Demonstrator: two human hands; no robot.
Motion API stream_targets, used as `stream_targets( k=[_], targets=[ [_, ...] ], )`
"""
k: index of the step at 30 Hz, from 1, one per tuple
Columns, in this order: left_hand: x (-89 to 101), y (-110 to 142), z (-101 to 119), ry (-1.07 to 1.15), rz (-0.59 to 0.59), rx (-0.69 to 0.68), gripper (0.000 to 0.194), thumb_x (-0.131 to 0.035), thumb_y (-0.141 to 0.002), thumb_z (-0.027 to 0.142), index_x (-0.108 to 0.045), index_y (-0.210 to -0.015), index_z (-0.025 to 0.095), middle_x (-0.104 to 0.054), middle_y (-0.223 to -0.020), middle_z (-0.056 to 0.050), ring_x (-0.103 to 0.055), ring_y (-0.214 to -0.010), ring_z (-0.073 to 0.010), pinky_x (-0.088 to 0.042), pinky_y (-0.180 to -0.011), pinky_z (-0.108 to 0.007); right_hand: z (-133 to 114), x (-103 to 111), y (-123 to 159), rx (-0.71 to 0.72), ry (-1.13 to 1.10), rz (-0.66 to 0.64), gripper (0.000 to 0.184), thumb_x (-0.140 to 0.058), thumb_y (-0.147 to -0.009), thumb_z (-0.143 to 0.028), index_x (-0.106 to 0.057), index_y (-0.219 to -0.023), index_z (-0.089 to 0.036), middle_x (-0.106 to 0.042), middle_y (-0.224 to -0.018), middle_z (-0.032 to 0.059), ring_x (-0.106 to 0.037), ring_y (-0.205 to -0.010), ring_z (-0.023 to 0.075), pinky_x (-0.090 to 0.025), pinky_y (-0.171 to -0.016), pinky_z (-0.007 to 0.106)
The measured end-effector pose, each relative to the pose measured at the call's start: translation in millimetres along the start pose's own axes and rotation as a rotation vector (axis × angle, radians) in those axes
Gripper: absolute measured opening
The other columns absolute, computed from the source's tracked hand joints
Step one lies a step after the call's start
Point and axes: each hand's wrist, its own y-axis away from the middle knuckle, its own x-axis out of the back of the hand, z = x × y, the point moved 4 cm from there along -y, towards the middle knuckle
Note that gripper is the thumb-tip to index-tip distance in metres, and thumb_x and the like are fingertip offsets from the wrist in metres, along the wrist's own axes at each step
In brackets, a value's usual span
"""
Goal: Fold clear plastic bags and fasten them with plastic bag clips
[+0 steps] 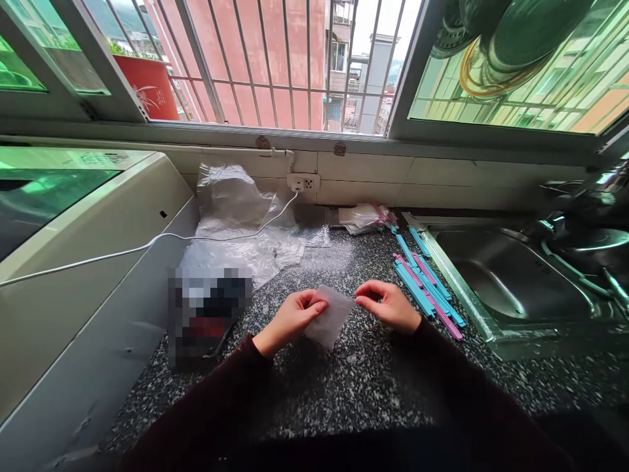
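Observation:
My left hand (297, 316) pinches a small translucent plastic bag (330, 322) by its upper left part, holding it over the speckled counter. At the bag's right corner is my right hand (390, 307), thumb and forefinger pressed together; whether they grip the bag's edge is too small to tell. Right of that hand lie several blue strips (415, 288) and pink strips (446, 320) in a loose pile. Behind, against the wall, rests a stack of small clear bags (366, 217) with a bit of pink among them.
Large crumpled plastic sheeting (236, 242) covers the back left of the counter (314, 400). A white cable (221, 236) runs across it to a wall socket (308, 184). A steel sink (521, 275) is at right, a pale appliance (122, 262) at left, beside a blurred dark item (211, 308).

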Motion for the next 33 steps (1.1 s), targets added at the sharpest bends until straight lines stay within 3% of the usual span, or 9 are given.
stream_targets(
  k=[2,4,5,7,8,12,17,31,33],
  targets=[
    [2.6,-2,-1,-0.013,0.028,-0.006,0.038,-0.068,-0.059,0.045,-0.064,-0.074,0.011,-0.058,-0.062,0.0,-0.047,-0.058,-0.0105,-0.035,-0.055,-0.021,15,39,-8,-0.057,0.146,0.127,0.021,-0.054,-0.074,-0.036,-0.064,-0.074,-0.017,-0.066,-0.074,0.0044,-0.058,-0.067,0.0154,-0.045,-0.063,0.026],
    [4.3,-3,-2,-0.03,0.041,-0.017,0.038,-0.067,-0.059,0.046,-0.063,-0.073,0.011,-0.058,-0.062,0.0,-0.047,-0.057,-0.0105,-0.036,-0.055,-0.021,37,85,-15,-0.239,0.383,0.29,0.022,-0.05,-0.075,-0.033,-0.065,-0.077,-0.018,-0.067,-0.074,0.0049,-0.059,-0.068,0.0169,-0.045,-0.062,0.027],
    [4.6,-3,-2,-0.04,0.041,-0.025,0.038,-0.067,-0.059,0.046,-0.063,-0.073,0.011,-0.057,-0.061,0.0,-0.047,-0.057,-0.0105,-0.035,-0.055,-0.021,49,105,-18,-0.375,0.535,0.304,0.021,-0.051,-0.075,-0.032,-0.066,-0.078,-0.018,-0.068,-0.075,0.0052,-0.06,-0.069,0.0178,-0.044,-0.062,0.027],
    [4.8,-3,-2,-0.064,0.038,-0.041,0.037,-0.065,-0.06,0.047,-0.062,-0.071,0.012,-0.056,-0.06,0.0,-0.046,-0.057,-0.0106,-0.035,-0.054,-0.021,71,132,-24,-0.606,0.847,0.176,0.022,-0.049,-0.076,-0.031,-0.068,-0.081,-0.02,-0.069,-0.082,0.006,-0.062,-0.075,0.0199,-0.043,-0.061,0.028],
    [4.8,-3,-2,-0.074,0.037,-0.049,0.036,-0.064,-0.061,0.047,-0.062,-0.07,0.012,-0.056,-0.06,0.0,-0.045,-0.056,-0.0106,-0.035,-0.054,-0.021,78,139,-27,-0.639,0.879,0.133,0.019,-0.052,-0.074,-0.028,-0.068,-0.078,-0.019,-0.069,-0.081,0.0073,-0.062,-0.076,0.0207,-0.042,-0.061,0.028],
    [5.4,-5,-4,-0.086,0.03,-0.055,0.033,-0.062,-0.064,0.044,-0.061,-0.071,0.012,-0.055,-0.059,0.001,-0.044,-0.055,-0.0101,-0.034,-0.053,-0.021,96,137,-34,-0.676,0.927,0.006,0.013,-0.059,-0.07,-0.027,-0.069,-0.071,-0.019,-0.069,-0.078,0.0087,-0.062,-0.076,0.0211,-0.042,-0.061,0.028],
    [7.8,-7,-5,-0.078,0.044,-0.066,0.032,-0.063,-0.064,0.043,-0.061,-0.07,0.011,-0.055,-0.059,0.001,-0.045,-0.055,-0.01,-0.035,-0.053,-0.021,98,125,-36,-0.699,0.985,-0.037,0.017,-0.054,-0.074,-0.027,-0.068,-0.078,-0.019,-0.068,-0.086,0.011,-0.062,-0.084,0.0234,-0.043,-0.067,0.031],
    [5.9,-6,-1,-0.065,0.053,-0.094,0.026,-0.063,-0.063,0.037,-0.06,-0.069,0.012,-0.053,-0.058,0.002,-0.043,-0.056,-0.0094,-0.032,-0.054,-0.021,80,125,-35,-0.773,1.067,-0.055,0.024,-0.05,-0.075,-0.029,-0.067,-0.082,-0.013,-0.066,-0.089,0.0174,-0.062,-0.085,0.0286,-0.043,-0.063,0.034],
    [5.0,-6,0,-0.042,0.055,-0.08,0.026,-0.064,-0.063,0.037,-0.058,-0.063,0.012,-0.051,-0.055,0.003,-0.041,-0.054,-0.0087,-0.03,-0.052,-0.021,67,125,-34,-0.707,1.024,0.065,0.026,-0.049,-0.076,-0.034,-0.066,-0.082,-0.015,-0.067,-0.085,0.0156,-0.062,-0.082,0.0296,-0.043,-0.062,0.035]
  ],
)
